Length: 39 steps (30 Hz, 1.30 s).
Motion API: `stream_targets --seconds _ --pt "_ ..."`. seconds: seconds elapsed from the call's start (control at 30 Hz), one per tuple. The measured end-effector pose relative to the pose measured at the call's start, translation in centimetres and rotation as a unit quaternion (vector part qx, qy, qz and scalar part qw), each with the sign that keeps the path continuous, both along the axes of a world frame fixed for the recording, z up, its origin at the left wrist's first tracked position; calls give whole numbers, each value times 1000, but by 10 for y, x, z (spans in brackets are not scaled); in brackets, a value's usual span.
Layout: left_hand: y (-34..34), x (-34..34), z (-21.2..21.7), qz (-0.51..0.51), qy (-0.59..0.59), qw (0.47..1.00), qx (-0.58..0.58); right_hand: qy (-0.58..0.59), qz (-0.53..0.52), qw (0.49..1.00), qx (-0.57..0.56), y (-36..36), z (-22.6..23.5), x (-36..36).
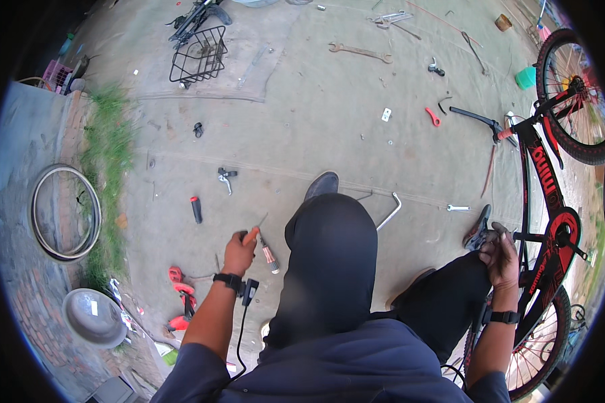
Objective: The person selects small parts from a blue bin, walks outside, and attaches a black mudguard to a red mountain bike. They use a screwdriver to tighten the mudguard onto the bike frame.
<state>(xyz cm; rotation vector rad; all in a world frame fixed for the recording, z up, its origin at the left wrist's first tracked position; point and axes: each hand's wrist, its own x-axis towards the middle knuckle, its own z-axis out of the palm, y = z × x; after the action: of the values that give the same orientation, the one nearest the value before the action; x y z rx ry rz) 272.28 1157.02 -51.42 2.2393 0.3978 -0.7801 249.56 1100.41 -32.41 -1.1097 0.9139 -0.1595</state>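
Observation:
My left hand point(240, 252) is low over the ground at the left, its fingers drawn together in a pinch. A thin metal rod point(263, 219) sticks out just past the fingertips; most of what they hold is hidden. Right beside them is a screwdriver point(269, 256) with a red and pale handle. At the right, my right hand point(501, 262) is by my bent knee with its fingers curled and blackened at the tips; what is in them, if anything, cannot be made out. Close beside it stands a black and red bicycle point(546, 176), near its crank and chainring point(562, 235).
A black grip point(196, 209), a brake lever point(226, 180), a bent socket wrench point(391, 211), a small spanner point(458, 208) and a large spanner point(360, 52) lie about. Farther off is a wire basket point(199, 57). Tyres point(40, 208) and a metal basin point(94, 319) are at left.

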Motion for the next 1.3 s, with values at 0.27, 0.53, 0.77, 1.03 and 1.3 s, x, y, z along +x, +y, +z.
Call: stream_targets --seconds 0.27,0.53,0.77,1.03,1.3 --pt "-84 146 -37 -97 -134 986 -6 -7 -36 999 16 -10 -7 -2" --pt "-164 247 -65 -122 -165 979 9 19 -41 999 19 -27 -20 18" --pt "-194 279 -79 -147 -187 970 53 71 -44 996 31 -43 -31 40" --pt "-180 256 -87 -157 -170 972 49 90 -53 994 37 -48 -42 59" --pt "-162 220 -89 -128 -138 982 25 104 -31 993 42 -52 -49 71"
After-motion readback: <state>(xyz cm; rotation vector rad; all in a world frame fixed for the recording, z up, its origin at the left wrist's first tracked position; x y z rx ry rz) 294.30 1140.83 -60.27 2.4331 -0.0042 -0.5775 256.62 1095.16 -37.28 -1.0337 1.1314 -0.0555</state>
